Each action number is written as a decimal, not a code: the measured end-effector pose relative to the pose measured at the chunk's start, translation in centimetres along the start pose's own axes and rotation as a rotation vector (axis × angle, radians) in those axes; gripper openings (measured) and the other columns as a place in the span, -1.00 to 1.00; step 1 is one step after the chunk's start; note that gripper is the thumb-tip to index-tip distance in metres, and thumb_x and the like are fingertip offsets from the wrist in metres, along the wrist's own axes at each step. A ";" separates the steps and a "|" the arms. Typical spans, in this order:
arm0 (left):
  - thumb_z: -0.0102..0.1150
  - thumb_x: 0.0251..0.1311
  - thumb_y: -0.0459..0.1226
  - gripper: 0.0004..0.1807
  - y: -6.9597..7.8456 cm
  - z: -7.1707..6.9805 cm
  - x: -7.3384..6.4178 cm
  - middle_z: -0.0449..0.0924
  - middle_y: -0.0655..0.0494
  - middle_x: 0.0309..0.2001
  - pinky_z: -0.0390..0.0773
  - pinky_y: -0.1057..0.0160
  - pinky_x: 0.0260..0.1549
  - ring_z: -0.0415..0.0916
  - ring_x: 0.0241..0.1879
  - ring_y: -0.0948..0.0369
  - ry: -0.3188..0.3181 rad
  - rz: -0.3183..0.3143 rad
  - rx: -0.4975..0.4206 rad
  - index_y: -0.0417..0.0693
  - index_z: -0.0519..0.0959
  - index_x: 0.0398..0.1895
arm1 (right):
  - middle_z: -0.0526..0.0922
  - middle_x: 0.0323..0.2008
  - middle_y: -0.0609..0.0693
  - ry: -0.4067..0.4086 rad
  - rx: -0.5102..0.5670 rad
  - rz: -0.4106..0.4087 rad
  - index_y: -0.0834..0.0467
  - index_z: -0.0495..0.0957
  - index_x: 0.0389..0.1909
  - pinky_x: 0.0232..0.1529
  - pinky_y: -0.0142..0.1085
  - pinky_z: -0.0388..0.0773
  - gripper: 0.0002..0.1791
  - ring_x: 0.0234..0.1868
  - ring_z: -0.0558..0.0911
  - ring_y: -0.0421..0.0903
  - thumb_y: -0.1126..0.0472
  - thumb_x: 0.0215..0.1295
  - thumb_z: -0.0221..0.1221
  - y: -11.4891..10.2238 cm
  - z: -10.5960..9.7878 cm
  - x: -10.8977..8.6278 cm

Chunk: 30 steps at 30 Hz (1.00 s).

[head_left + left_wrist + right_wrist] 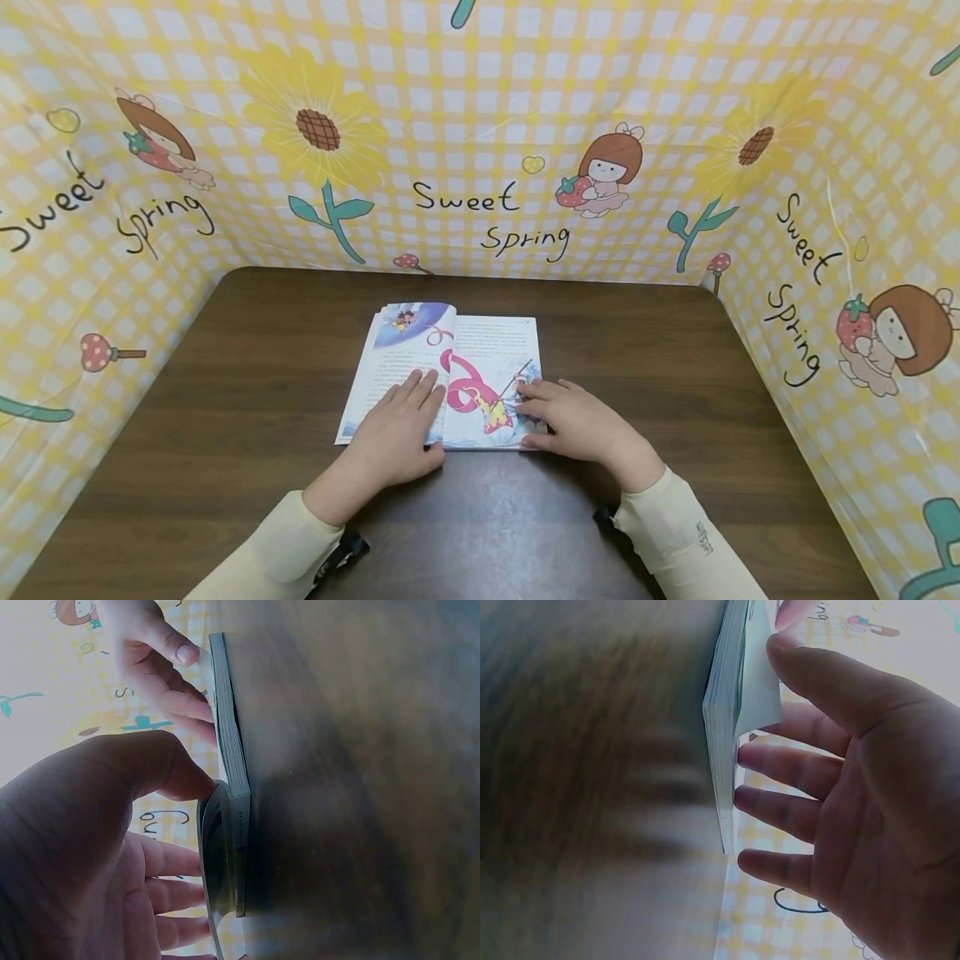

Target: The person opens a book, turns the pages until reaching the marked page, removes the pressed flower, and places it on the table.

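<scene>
Resting on left page: left hand, fingers extended
Touching right page: right hand, fingers spread
Picture book: lying opened on brown table

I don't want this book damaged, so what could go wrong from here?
The raised sheet beside the right hand could crease or tear if it is tugged sharply. The left pages of the open book look thin and curve up at the edge in the left wrist view, so they might spring up if the left hand lifts away.
</scene>
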<state>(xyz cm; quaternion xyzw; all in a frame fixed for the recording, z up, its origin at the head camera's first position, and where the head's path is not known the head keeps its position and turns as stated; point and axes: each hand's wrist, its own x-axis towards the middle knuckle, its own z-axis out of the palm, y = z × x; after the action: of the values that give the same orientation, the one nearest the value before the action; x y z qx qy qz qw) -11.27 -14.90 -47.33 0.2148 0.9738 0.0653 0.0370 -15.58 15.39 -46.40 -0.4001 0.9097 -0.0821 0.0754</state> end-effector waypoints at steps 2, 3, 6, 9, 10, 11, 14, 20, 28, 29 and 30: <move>0.25 0.13 0.13 -0.04 0.0 0.0 0.0 0.13 -0.15 0.59 0.16 -0.19 0.48 0.01 0.60 -0.13 -0.003 -0.001 0.003 -0.17 0.28 0.54 | 0.46 0.44 0.04 -0.004 -0.013 -0.017 0.05 0.62 0.28 0.42 0.25 0.26 -0.47 0.49 0.38 0.07 -0.11 0.38 0.29 0.1 0.0 0.0; 0.26 0.13 0.14 -0.04 0.0 0.0 -0.1 0.13 -0.15 0.59 0.16 -0.19 0.48 0.00 0.60 -0.13 -0.004 0.000 0.004 -0.17 0.28 0.54 | 0.49 0.42 0.05 0.005 -0.019 -0.036 0.06 0.66 0.21 0.41 0.23 0.29 -0.53 0.47 0.41 0.06 -0.08 0.39 0.29 0.1 0.0 0.0; 0.25 0.15 0.19 -0.01 -0.1 0.0 -0.2 0.10 -0.15 0.60 0.16 -0.20 0.47 0.00 0.60 -0.13 -0.010 0.007 0.018 -0.15 0.26 0.55 | 0.64 0.27 0.01 0.059 -0.052 -0.120 0.06 0.74 -0.05 0.36 0.11 0.41 -0.77 0.34 0.55 -0.01 0.04 0.40 0.30 0.3 0.1 0.1; 0.25 0.15 0.28 0.04 0.0 0.1 -0.3 0.10 -0.17 0.60 0.19 -0.23 0.45 0.01 0.59 -0.15 -0.002 0.023 0.030 -0.17 0.26 0.55 | 0.75 0.07 -0.04 0.138 -0.078 -0.203 0.04 0.75 -0.22 0.26 -0.06 0.54 -0.91 0.15 0.67 -0.12 0.14 0.37 0.33 0.3 0.1 0.3; 0.24 0.15 0.32 0.06 0.0 0.1 -0.3 0.10 -0.16 0.60 0.19 -0.23 0.45 0.02 0.59 -0.15 -0.001 0.025 0.034 -0.16 0.26 0.55 | 0.77 0.02 -0.06 0.160 -0.087 -0.218 0.05 0.76 -0.21 0.22 -0.12 0.56 -0.90 0.09 0.70 -0.14 0.14 0.37 0.33 0.3 0.1 0.3; 0.23 0.14 0.34 0.08 0.0 0.1 -0.3 0.10 -0.17 0.60 0.20 -0.23 0.45 0.02 0.59 -0.15 0.002 0.027 0.034 -0.17 0.26 0.55 | 0.78 -0.02 -0.07 0.180 -0.093 -0.228 0.06 0.77 -0.18 0.18 -0.15 0.59 -0.89 0.04 0.71 -0.15 0.14 0.37 0.33 0.3 0.0 0.3; 0.22 0.13 0.38 0.10 0.1 0.2 -0.3 0.13 -0.17 0.59 0.21 -0.24 0.44 0.04 0.58 -0.15 0.013 0.022 0.032 -0.17 0.27 0.54 | 0.78 -0.15 -0.15 0.237 -0.127 -0.236 0.03 0.76 -0.15 0.05 -0.21 0.64 -0.87 -0.08 0.72 -0.20 0.12 0.39 0.31 0.2 -0.1 0.3; 0.20 0.11 0.42 0.12 0.5 0.6 0.0 0.18 -0.18 0.57 0.26 -0.24 0.41 0.09 0.56 -0.16 0.049 -0.017 0.054 -0.18 0.32 0.52 | 0.74 -0.25 -0.23 0.332 -0.189 -0.227 -0.05 0.72 -0.20 -0.08 -0.27 0.62 -0.92 -0.17 0.68 -0.25 0.06 0.41 0.30 0.0 -0.2 0.4; 0.21 0.11 0.43 0.10 1.2 1.5 0.3 0.25 -0.23 0.52 0.28 -0.27 0.38 0.17 0.52 -0.20 0.122 -0.069 0.066 -0.21 0.37 0.47 | 0.76 -0.22 -0.21 0.424 -0.206 -0.242 -0.06 0.74 -0.21 -0.12 -0.26 0.63 -0.91 -0.16 0.71 -0.21 0.04 0.36 0.34 -0.2 -0.6 0.3; 0.21 0.13 0.41 0.07 1.2 1.6 0.3 0.27 -0.22 0.51 0.30 -0.26 0.38 0.19 0.51 -0.20 0.131 -0.073 0.072 -0.21 0.39 0.46 | 0.76 -0.22 -0.20 0.433 -0.204 -0.245 -0.06 0.74 -0.21 -0.12 -0.26 0.63 -0.91 -0.16 0.71 -0.21 0.05 0.36 0.35 -0.2 -0.6 0.3; 0.21 0.15 0.39 0.04 1.3 1.6 0.3 0.28 -0.22 0.50 0.31 -0.26 0.37 0.20 0.51 -0.19 0.139 -0.077 0.078 -0.20 0.40 0.45 | 0.76 -0.22 -0.20 0.442 -0.202 -0.247 -0.06 0.74 -0.21 -0.12 -0.26 0.63 -0.91 -0.16 0.71 -0.21 0.05 0.35 0.36 -0.1 -0.6 0.4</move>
<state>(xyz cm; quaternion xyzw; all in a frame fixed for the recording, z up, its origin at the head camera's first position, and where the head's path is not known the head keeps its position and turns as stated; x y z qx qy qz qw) -10.84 -13.47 -48.76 0.1736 0.9833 0.0409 -0.0367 -15.86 15.10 -45.79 -0.4857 0.8520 -0.0850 -0.1760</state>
